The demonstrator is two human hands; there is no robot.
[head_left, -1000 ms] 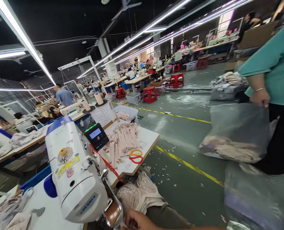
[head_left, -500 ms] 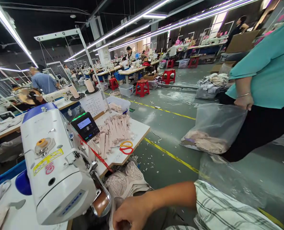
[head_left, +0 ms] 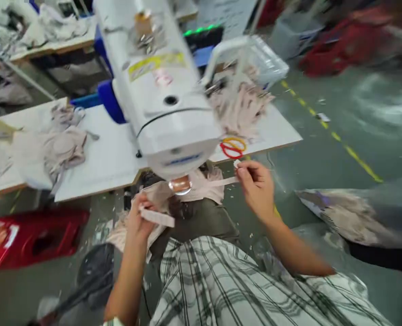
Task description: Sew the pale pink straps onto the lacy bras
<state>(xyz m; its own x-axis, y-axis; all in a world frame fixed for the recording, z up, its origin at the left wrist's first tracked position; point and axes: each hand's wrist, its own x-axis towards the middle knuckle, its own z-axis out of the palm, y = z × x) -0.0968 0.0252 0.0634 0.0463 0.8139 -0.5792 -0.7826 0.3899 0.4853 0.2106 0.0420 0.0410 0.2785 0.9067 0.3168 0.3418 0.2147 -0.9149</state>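
Observation:
On my lap, below the sewing machine head [head_left: 177, 113], lies a beige bra [head_left: 204, 192], partly hidden by the machine. My right hand [head_left: 257, 188] pinches the end of the bra's pale strap [head_left: 221, 182], drawn out to the right; a small white piece shows at the fingertips. Closed around a short white strip [head_left: 158, 218] is my left hand [head_left: 140, 217], left of the machine's front end. Beige fabric also lies beside that hand. Red and orange-handled scissors [head_left: 233, 148] rest on the table just above my right hand.
The white sewing table [head_left: 102, 149] carries beige garments [head_left: 65, 147] at left and a pile of beige straps [head_left: 238, 108] at right. A red stool [head_left: 34, 240] stands at lower left. To the right, a clear bag of beige pieces [head_left: 350, 217] is on the floor.
My view has swung down and left toward the lap. My left hand has come into view with the white strip. My right hand now holds the strap out to the right.

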